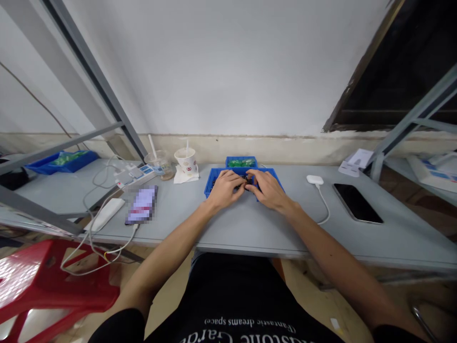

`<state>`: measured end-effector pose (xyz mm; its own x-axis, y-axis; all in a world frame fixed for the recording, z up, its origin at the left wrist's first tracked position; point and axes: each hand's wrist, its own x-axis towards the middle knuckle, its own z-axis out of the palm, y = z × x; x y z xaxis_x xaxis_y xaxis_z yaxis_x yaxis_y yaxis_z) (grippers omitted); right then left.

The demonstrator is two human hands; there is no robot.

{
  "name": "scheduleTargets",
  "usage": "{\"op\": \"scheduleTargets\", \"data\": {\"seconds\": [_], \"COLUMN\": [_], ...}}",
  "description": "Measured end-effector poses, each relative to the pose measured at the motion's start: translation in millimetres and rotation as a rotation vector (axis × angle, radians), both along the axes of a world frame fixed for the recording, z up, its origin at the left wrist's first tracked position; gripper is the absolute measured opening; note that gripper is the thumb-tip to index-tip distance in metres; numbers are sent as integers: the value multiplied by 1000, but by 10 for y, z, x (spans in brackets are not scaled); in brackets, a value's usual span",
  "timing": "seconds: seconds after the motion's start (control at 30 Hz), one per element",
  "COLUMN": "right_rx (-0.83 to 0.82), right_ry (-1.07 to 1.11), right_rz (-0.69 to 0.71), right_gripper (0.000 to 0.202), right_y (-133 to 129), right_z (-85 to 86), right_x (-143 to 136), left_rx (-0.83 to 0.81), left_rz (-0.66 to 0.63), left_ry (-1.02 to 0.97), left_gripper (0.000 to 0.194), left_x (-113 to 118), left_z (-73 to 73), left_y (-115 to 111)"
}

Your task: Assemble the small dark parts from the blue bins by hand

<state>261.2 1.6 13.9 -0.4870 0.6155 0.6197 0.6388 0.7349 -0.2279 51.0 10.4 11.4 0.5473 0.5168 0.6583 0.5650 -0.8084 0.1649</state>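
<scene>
Both hands are over a blue tray (207, 186) that holds small dark parts, at the middle of the grey table. My left hand (227, 188) is at the tray's left part, its fingers bent inward and pressed together. My right hand (264, 188) comes in from the right with curled fingers, its fingertips almost meeting those of my left hand. Small dark pieces (247, 181) show between the fingertips; what each hand grips is too small to make out. Right behind stands a smaller blue box (241, 158) with green items.
Two drink cups (186, 161) with straws, a power strip (137, 176) and a pixelated phone (142, 205) lie left. On the right are a white earphone case (314, 179) with a cable and a black phone (357, 203). A red stool (53, 281) stands lower left.
</scene>
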Motion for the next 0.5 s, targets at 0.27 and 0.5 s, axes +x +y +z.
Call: {"op": "scheduleTargets", "data": {"seconds": [0.27,0.5], "right_rx": [72,104], "right_ry": [-93,-56], "right_rz": [-17,28], "right_gripper": [24,19], "right_y": [31,40], "right_z": [-37,-41], "right_x": [3,5], "left_rx": [18,7], "left_rz": [-2,5], "left_ry": [-17,1], "left_gripper": [24,26], "left_x": [1,-7], "left_z": [-23,-28], "left_y": [20,29]}}
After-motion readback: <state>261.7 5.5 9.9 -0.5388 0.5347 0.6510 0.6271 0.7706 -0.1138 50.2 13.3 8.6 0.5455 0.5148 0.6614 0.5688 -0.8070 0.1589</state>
